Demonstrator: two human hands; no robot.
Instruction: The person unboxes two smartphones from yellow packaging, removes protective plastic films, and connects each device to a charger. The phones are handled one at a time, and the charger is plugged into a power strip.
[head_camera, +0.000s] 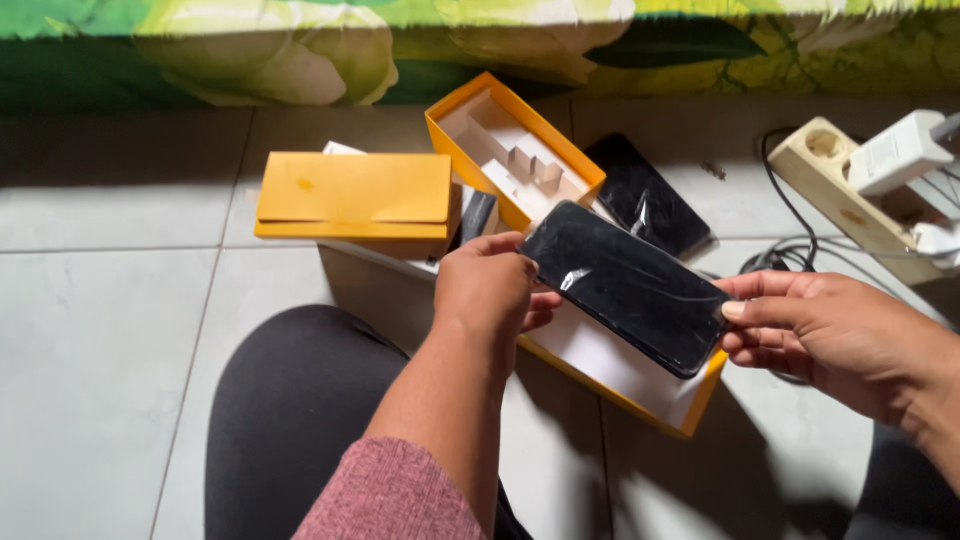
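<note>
A black smartphone (625, 285) covered in clear film is held flat between both hands above an open yellow box tray (690, 410). My left hand (487, 290) grips its upper left end, fingers curled under. At the lower right end my right hand (830, 335) pinches the phone, thumb on the edge. The phone's screen is dark and faces up.
On the tiled floor lie a shut yellow box lid (355, 200), an open yellow box with a white cardboard insert (515, 145), and a second dark phone in plastic (648, 195). A cream power strip (850, 200) with a white charger (898, 150) and cables sits at right. My dark-clothed knee (290, 420) is below.
</note>
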